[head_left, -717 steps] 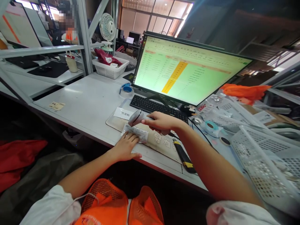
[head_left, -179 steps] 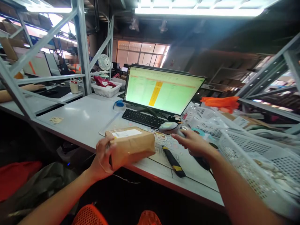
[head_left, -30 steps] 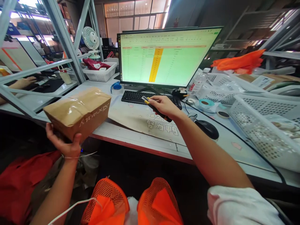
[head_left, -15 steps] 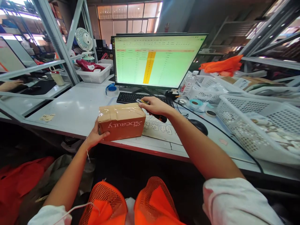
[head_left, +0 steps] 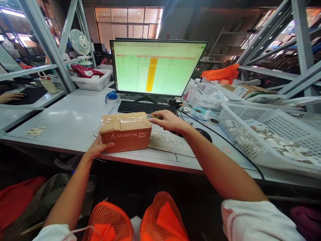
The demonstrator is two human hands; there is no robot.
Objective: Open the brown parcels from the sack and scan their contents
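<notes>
A taped brown cardboard box (head_left: 125, 131) with "Sbeauty" printed upside down on its orange front stands on the near edge of the white desk (head_left: 72, 117). My left hand (head_left: 99, 149) grips its lower left corner. My right hand (head_left: 168, 120) holds a black and yellow utility knife (head_left: 153, 116), whose tip touches the box's top right edge. The box rests partly on a beige desk mat (head_left: 167, 140).
Behind the box are a black keyboard (head_left: 142, 107) and a monitor (head_left: 156, 67) showing a green spreadsheet. A mouse (head_left: 204, 134), tape rolls (head_left: 199, 112) and white mesh baskets (head_left: 265, 134) fill the right side. Another person's hand (head_left: 10, 97) lies on the neighbouring desk at left.
My left hand brought the box from the air at my left down onto the desk edge. My right hand, holding the knife, came against the box's top right edge.
</notes>
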